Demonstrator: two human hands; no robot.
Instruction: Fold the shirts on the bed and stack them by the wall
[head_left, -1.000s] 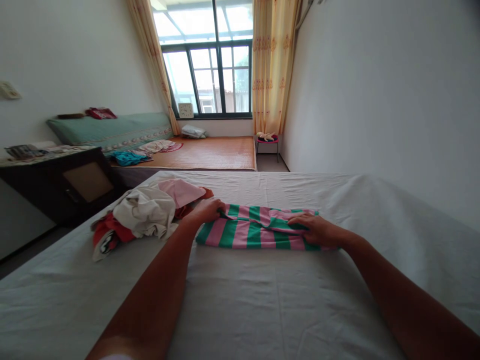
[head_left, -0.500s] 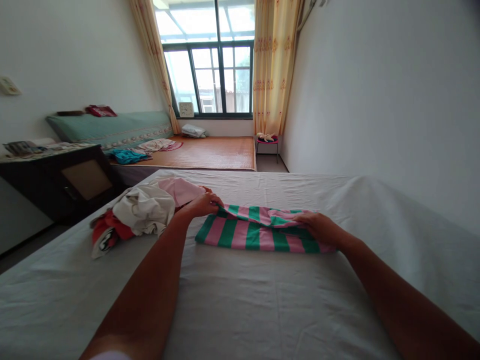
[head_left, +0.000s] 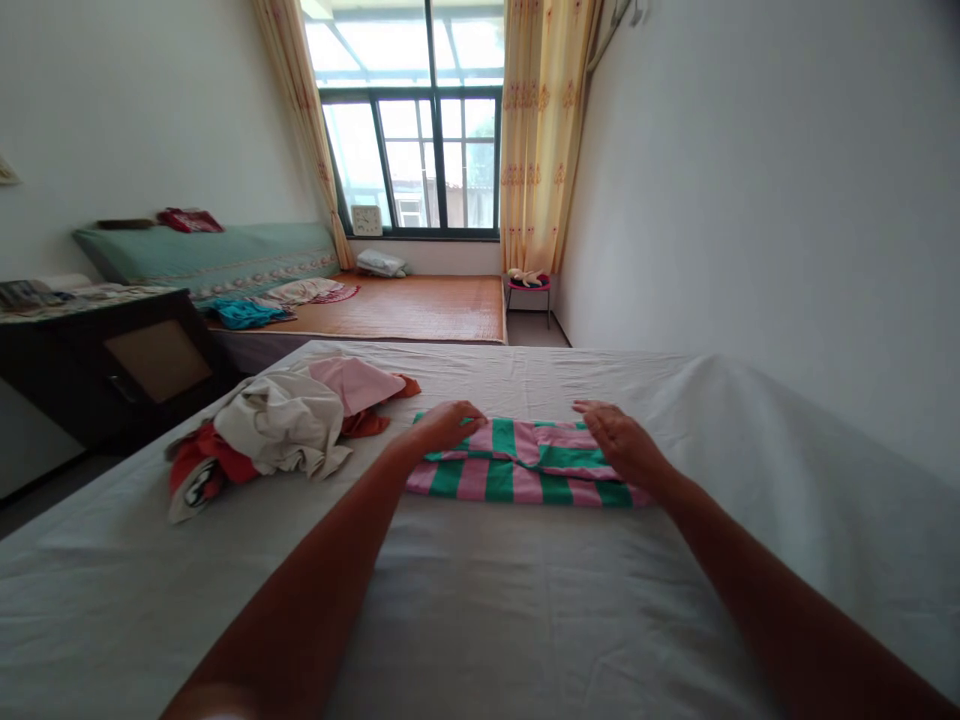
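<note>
A folded pink-and-green striped cloth (head_left: 525, 472) lies on the white sheet of the bed (head_left: 525, 610) in front of me. My left hand (head_left: 448, 424) rests flat on its left end, fingers pointing right. Palm down on the cloth's right end lies my right hand (head_left: 620, 442), its fingers spread. Neither hand grips the fabric. The cloth is narrow and lies flat, its upper layer folded over the lower one.
A loose pile of clothes (head_left: 277, 428), white, pink and red, lies on the sheet to the left of the cloth. A dark cabinet (head_left: 142, 362) stands at the left. Beyond are a second bed with a mat (head_left: 420, 306), a small stool (head_left: 529, 285) and the window. A wall runs along the right.
My left hand carried the cloth's upper left edge over to the right and laid it down. Both hands let go and now lie flat on the narrower, folded cloth.
</note>
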